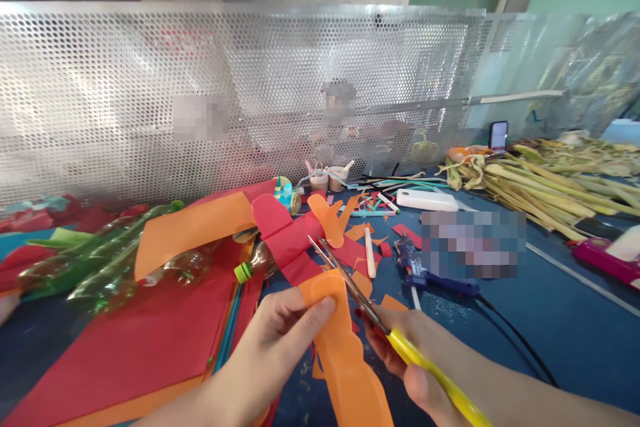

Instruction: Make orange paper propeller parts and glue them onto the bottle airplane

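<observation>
My left hand (287, 330) pinches the top of an orange foam-like sheet strip (345, 353) with a wavy cut edge, which hangs down toward me. Yellow-handled scissors (425, 367) are gripped in my right hand (400, 340). Their blades point up and left, lying along the strip's right edge and slightly parted near the tips. Just beyond the blades are red cut pieces (285, 233) and an orange petal-shaped piece (327, 217). Red and orange scraps (363, 283) lie around them on the blue table.
Red sheets (145, 347) and green plastic bottles (117, 260) cover the left side. A blue glue gun (435, 280) with a black cord lies at the right, near a white power bank (427, 199). Dried husks (540, 187) and an upright phone (499, 137) are farther right. A perforated metal panel (280, 80) stands behind.
</observation>
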{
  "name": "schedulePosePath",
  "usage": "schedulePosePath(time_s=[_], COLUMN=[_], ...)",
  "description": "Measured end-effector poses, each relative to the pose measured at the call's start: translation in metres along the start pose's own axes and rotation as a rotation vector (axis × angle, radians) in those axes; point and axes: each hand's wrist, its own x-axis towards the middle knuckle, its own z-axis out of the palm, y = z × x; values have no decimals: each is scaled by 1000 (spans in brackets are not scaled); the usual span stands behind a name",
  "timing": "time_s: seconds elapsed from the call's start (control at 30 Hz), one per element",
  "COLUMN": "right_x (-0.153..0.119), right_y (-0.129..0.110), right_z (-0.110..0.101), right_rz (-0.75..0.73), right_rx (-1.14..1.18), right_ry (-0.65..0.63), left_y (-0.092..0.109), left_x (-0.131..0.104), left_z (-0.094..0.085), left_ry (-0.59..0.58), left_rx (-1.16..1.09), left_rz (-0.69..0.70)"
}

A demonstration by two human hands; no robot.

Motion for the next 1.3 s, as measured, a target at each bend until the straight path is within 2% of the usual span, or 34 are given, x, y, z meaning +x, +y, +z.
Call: schedulePosePath(time_s=[0.23, 0.33, 0.5, 0.8, 1.0, 1.3], right_x=[1, 1, 2, 1, -1, 1], right_y=[1, 4, 6, 1, 3, 0], right_z=[-7, -9, -7, -9, -8, -5], right_rz=[-31, 10, 47, 44, 14, -10], right_rx=[-78, -108, -90, -88, -76, -126], right_ry=[6, -12, -20, -30, -47, -8], left_y=[-12, -5, 4, -5, -3, -5], left_x=[10, 11, 9, 12, 12, 12], left_z=[-14, -13, -9, -12, -13, -16], left_ry=[15, 18, 22, 74, 26, 20], left_rx=[119, 152, 148, 228, 209, 239], left_rz=[63, 88, 52, 64, 93, 74])
